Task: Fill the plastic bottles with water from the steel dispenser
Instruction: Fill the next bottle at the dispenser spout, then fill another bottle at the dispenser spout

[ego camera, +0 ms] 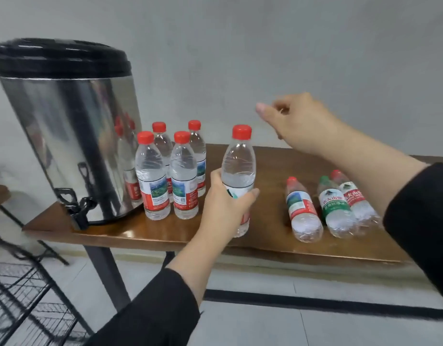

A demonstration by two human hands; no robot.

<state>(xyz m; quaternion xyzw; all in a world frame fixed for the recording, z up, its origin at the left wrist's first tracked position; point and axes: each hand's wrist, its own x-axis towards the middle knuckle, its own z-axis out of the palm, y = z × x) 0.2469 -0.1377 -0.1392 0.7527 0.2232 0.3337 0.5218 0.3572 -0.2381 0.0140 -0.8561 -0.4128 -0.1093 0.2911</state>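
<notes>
One capped bottle (238, 171) in left grip (225, 198); right grip (297, 118) loosely curled, empty; labels unreadable

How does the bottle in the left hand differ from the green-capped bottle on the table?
The held bottle stands upright, gripped by the left hand; the green-capped bottle lies on its side on the table, untouched. The held bottle's cap is red, the other's green, with a green label. Both are clear plastic, capped.

A shiny steel dispenser (73, 136) with black lid stands left; four upright red-capped clear plastic bottles (153, 176) cluster beside it, one capped bottle (237, 168) is held upright, and three more bottles (335, 206) lie flat at right.
</notes>
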